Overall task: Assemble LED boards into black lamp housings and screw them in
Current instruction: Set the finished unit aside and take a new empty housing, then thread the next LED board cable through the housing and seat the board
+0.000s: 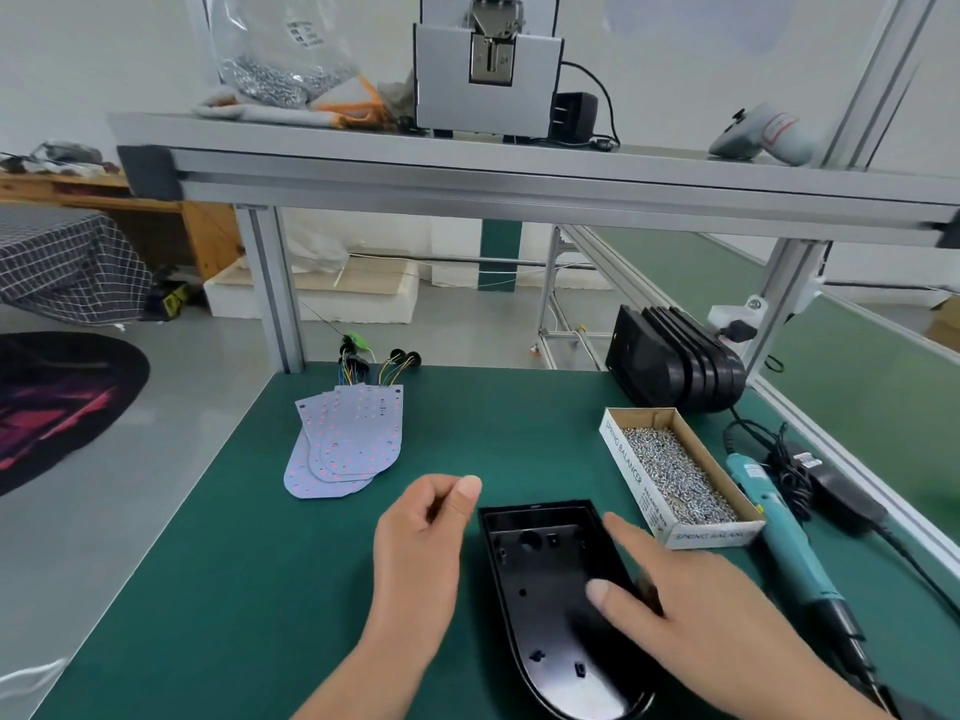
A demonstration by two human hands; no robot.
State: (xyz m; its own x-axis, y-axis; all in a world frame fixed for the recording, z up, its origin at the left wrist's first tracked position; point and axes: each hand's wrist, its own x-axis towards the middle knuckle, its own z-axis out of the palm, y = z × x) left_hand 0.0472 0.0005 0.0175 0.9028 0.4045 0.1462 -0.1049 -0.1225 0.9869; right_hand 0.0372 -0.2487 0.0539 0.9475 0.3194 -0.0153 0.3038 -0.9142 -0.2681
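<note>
An empty black lamp housing [545,605] lies open side up on the green mat, close to me. My right hand [691,610] rests on its right wall, thumb inside the shell and fingers over the outer edge. Just left of the housing hovers my left hand [421,553], fingers loosely curled and holding nothing. A fanned stack of white LED boards [345,441] with coloured wires lies further back on the left. Several more black housings [675,363] stand in a row at the back right.
A cardboard box of screws [675,478] sits right of the housing. Beside it lies a teal electric screwdriver [779,527] with its black cable and power adapter [836,491]. An aluminium shelf [519,168] overhead carries a screw feeder [488,65] and a bag of screws [275,54].
</note>
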